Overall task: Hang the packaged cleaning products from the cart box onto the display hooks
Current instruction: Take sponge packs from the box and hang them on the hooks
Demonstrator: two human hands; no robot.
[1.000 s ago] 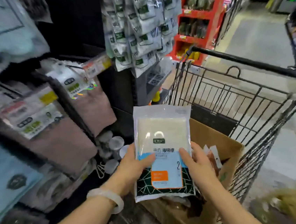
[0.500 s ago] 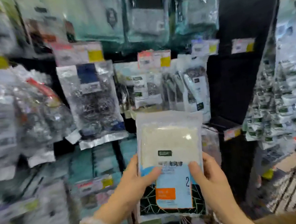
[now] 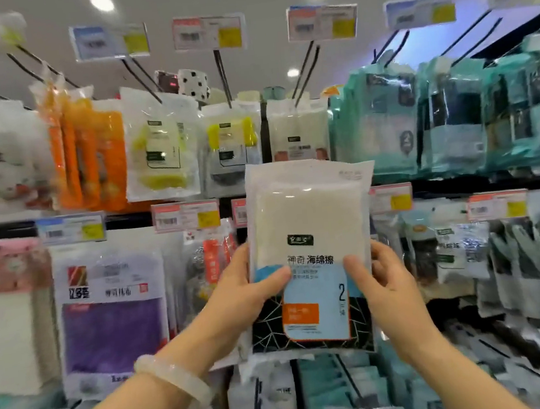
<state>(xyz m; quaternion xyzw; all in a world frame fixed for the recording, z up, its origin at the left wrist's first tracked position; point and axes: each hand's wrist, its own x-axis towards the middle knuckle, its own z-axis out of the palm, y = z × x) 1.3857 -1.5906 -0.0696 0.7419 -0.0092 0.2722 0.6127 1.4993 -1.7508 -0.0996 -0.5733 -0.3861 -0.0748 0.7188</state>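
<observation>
I hold a clear sponge pack (image 3: pixel 308 220) upright in front of the display, white sponge above, a blue, orange and black label below. My left hand (image 3: pixel 241 294) grips its left edge, thumb on the label. My right hand (image 3: pixel 382 287) grips the right edge the same way. Just above the pack's top edge hangs a matching white sponge pack (image 3: pixel 297 131) on a black display hook (image 3: pixel 306 67). The cart and its box are out of view.
Rows of hooks carry hanging goods: yellow sponge packs (image 3: pixel 160 156), orange packs (image 3: pixel 86 153), teal cloth packs (image 3: pixel 419 118), a purple cloth pack (image 3: pixel 109 307). Price tags (image 3: pixel 322 22) stick out at the hook ends. A pale bracelet (image 3: pixel 173 377) circles my left wrist.
My view swung from the cart and box up to the top rows of hooks. Both hands lifted the sponge pack up with it, keeping the same grip.
</observation>
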